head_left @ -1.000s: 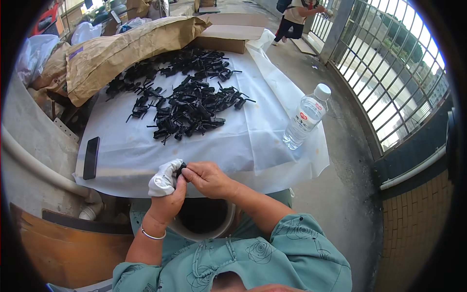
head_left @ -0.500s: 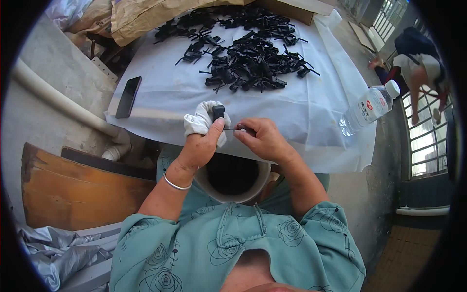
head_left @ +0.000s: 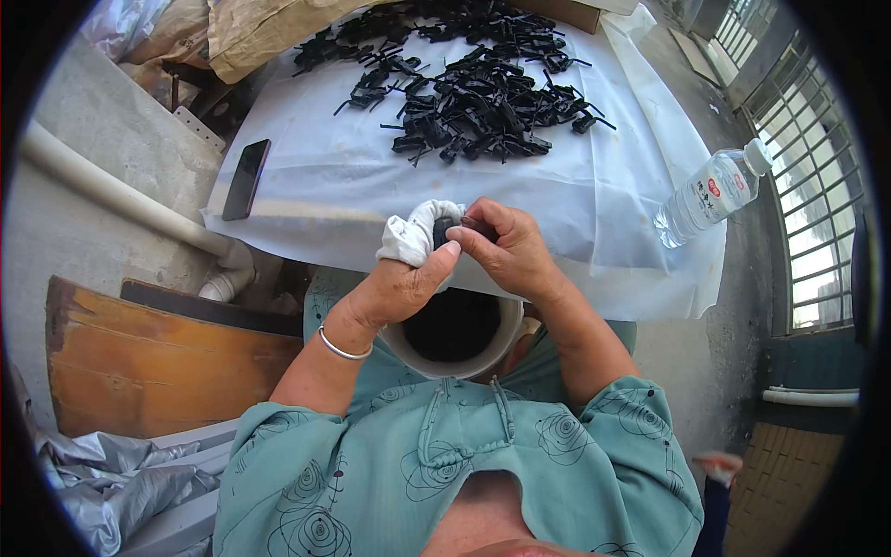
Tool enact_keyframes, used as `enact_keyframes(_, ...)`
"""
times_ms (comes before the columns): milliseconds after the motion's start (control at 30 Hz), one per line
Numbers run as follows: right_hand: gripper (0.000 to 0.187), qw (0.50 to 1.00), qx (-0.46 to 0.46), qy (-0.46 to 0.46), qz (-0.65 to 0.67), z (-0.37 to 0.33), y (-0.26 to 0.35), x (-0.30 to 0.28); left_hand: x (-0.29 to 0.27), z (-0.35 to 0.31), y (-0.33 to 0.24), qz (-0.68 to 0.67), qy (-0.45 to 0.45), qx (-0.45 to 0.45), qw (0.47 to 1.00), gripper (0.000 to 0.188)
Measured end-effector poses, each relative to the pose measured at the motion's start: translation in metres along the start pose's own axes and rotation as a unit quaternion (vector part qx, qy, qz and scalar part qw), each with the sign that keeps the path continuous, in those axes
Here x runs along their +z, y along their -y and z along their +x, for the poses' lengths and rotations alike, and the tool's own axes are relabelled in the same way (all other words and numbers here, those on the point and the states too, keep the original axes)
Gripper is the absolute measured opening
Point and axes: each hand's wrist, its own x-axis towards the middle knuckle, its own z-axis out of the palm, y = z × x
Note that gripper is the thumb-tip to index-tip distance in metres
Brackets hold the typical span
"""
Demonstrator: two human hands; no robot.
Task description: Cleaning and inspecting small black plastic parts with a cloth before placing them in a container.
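Observation:
My left hand (head_left: 414,284) is closed, its fingers covered by a white cloth (head_left: 406,239), which may be a glove. A small black plastic part (head_left: 442,229) is pinched between that cloth and the thumb. Close against it, my right hand (head_left: 510,246) grips a small dark-handled tool (head_left: 479,226); most of the tool is hidden by the fingers. Both hands are held over the near edge of the table. Below them, between my knees, stands a pale bucket (head_left: 510,336) with a dark inside.
Many black plastic parts (head_left: 483,107) lie heaped on the white-sheeted table (head_left: 325,200). A phone (head_left: 246,179) rests at the left and a clear water bottle (head_left: 710,197) at the right. Brown paper (head_left: 269,32) and a cardboard box (head_left: 566,11) are at the back. Wooden boards (head_left: 167,362) lean at the left.
My right hand has come up against the left, closing the gap where a thin shaft showed. A person at the right has moved out of the upper view; a blurred part shows lower right.

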Motion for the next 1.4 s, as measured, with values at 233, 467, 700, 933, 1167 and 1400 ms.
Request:
enact_keyframes(233,0.019,0.998,-0.024,0.043,-0.041,-0.001,-0.002,-0.004,0.005,0.002,0.011,0.008,-0.076,-0.006,0.997,0.024)
enact_keyframes(467,0.021,0.997,-0.015,-0.014,-0.073,-0.002,0.002,0.013,0.015,0.004,0.010,0.189,-0.122,0.103,0.969,0.025)
enact_keyframes(700,0.015,0.908,-0.050,-0.214,-0.357,0.028,-0.016,-0.052,-0.014,-0.004,-0.009,0.320,0.061,0.041,0.944,0.031)
enact_keyframes(933,0.025,0.844,0.108,-0.132,-0.509,0.049,-0.036,-0.068,-0.005,0.007,0.015,0.206,-0.003,0.006,0.978,0.027)
enact_keyframes(1167,0.028,0.932,0.064,-0.105,-0.340,0.008,-0.004,-0.053,-0.003,0.010,0.023,0.116,-0.105,-0.020,0.988,0.020)
enact_keyframes(1400,0.033,0.926,0.007,-0.082,-0.370,0.019,-0.024,-0.040,-0.010,0.005,0.027,0.083,-0.145,-0.046,0.985,0.018)
